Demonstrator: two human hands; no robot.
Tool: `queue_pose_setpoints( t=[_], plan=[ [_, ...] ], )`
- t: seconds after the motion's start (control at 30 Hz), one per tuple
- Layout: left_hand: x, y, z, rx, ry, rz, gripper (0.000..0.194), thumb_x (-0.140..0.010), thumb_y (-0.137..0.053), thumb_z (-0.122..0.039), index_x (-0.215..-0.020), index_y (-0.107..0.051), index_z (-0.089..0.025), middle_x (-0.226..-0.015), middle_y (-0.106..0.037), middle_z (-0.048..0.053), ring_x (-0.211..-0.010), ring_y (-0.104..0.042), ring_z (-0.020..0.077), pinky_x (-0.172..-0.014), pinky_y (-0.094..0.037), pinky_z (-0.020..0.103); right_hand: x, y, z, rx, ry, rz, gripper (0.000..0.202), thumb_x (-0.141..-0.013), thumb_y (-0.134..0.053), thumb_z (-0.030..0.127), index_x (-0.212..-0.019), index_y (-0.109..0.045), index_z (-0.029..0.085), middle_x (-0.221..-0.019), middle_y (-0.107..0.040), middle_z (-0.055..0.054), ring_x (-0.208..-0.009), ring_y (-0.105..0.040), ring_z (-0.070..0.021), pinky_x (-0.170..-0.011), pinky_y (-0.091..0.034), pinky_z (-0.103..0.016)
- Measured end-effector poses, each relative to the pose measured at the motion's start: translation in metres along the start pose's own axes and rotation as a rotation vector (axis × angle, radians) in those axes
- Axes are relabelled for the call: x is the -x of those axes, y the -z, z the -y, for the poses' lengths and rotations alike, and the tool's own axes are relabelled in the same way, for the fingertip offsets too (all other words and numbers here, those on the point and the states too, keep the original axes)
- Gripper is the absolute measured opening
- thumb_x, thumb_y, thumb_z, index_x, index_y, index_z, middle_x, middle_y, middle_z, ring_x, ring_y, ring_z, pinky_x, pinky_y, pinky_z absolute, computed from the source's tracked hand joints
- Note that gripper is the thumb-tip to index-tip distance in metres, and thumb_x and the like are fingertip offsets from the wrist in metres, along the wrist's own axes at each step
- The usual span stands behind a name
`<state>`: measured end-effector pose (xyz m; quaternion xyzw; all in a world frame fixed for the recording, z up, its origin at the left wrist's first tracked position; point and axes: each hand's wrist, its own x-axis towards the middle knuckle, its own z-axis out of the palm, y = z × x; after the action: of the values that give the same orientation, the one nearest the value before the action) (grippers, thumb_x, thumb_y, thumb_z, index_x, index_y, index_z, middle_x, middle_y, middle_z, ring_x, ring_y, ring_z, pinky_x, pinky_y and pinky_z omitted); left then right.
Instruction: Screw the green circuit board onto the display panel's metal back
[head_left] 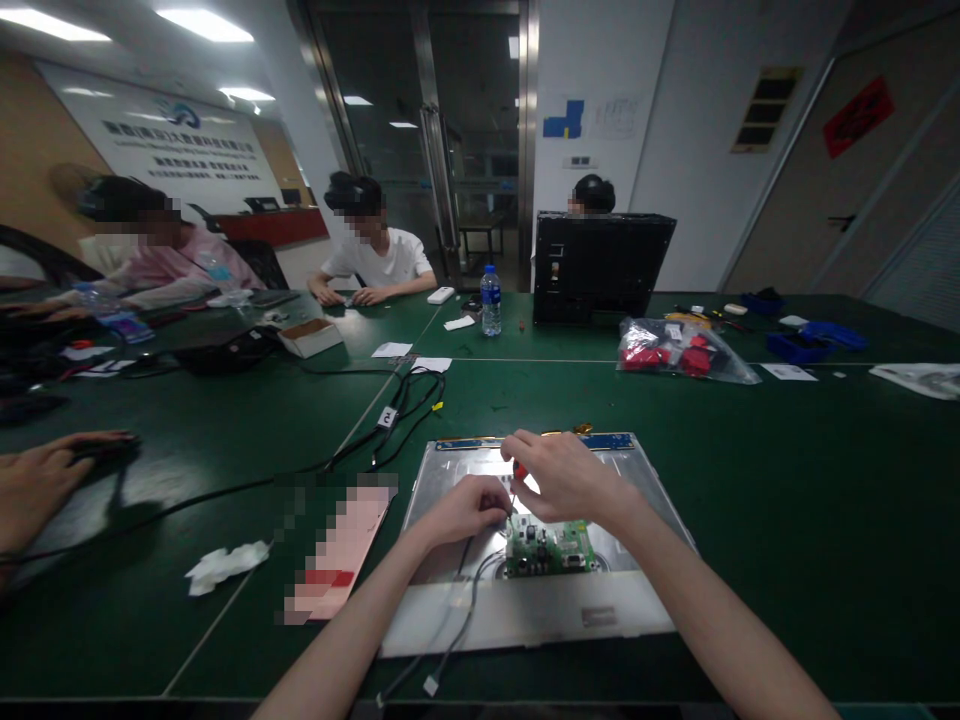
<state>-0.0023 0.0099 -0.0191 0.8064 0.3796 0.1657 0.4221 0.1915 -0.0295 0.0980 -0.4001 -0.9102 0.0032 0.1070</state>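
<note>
**Two hands meet over a green circuit board**

The circuit board (551,550) lies just below the right hand (559,475) and beside the left hand (476,505), on the back of a flat metal panel (457,470). The right hand grips a red-handled tool (519,469), its thin shaft pointing down toward the board's corner nearest the left hand. The left hand's fingertips are drawn together by that shaft; whether they pinch anything cannot be told.

Thin grey cables (474,597) run over the panel on the wearer's side of the left hand. The panel rests on a green table (795,490). Left of the left hand lie a pink, partly pixelated item (349,555) and, farther off, crumpled tissue (226,568). Beyond the right hand, well apart, are a plastic bag (682,352) with red contents and a black monitor (604,265).
</note>
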Motion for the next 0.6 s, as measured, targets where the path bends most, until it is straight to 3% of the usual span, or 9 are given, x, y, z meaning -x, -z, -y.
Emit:
queue_pose_setpoints(
  t=[0.13, 0.47, 0.6],
  plan=[
    [0.0004, 0.0002, -0.0011, 0.003, -0.002, 0.001, 0.015, -0.071, -0.057, -0.009, -0.081, -0.067, -0.013, -0.072, -0.065, 0.001, -0.068, -0.056, 0.0141, -0.064, -0.042, 0.023, -0.0012, -0.0007, 0.0001, 0.008, -0.036, 0.025, 0.017, -0.085, -0.05, 0.022, -0.102, -0.052, 0.018, -0.095, -0.065, -0.006, -0.077, -0.062, -0.0192, -0.057, -0.033, -0.027],
    [0.0002, 0.0002, 0.0019, 0.003, 0.004, 0.005, 0.016, -0.072, -0.056, -0.009, -0.083, -0.067, -0.013, -0.073, -0.066, 0.001, -0.069, -0.057, 0.0146, -0.066, -0.042, 0.023, -0.0018, -0.0028, -0.0034, 0.0, -0.039, 0.002, 0.018, -0.088, -0.053, 0.034, -0.099, -0.052, 0.019, -0.092, -0.068, -0.004, -0.076, -0.064, -0.02, -0.055, -0.03, -0.027],
    [-0.0002, 0.0002, 0.0018, 0.001, -0.001, 0.004, 0.015, -0.072, -0.056, -0.009, -0.082, -0.066, -0.013, -0.074, -0.066, 0.001, -0.069, -0.057, 0.0145, -0.065, -0.042, 0.023, 0.0007, -0.0012, -0.0018, -0.011, -0.009, -0.002, 0.017, -0.085, -0.051, 0.026, -0.1, -0.051, 0.018, -0.095, -0.065, -0.005, -0.075, -0.062, -0.0188, -0.055, -0.031, -0.027]
  ],
)
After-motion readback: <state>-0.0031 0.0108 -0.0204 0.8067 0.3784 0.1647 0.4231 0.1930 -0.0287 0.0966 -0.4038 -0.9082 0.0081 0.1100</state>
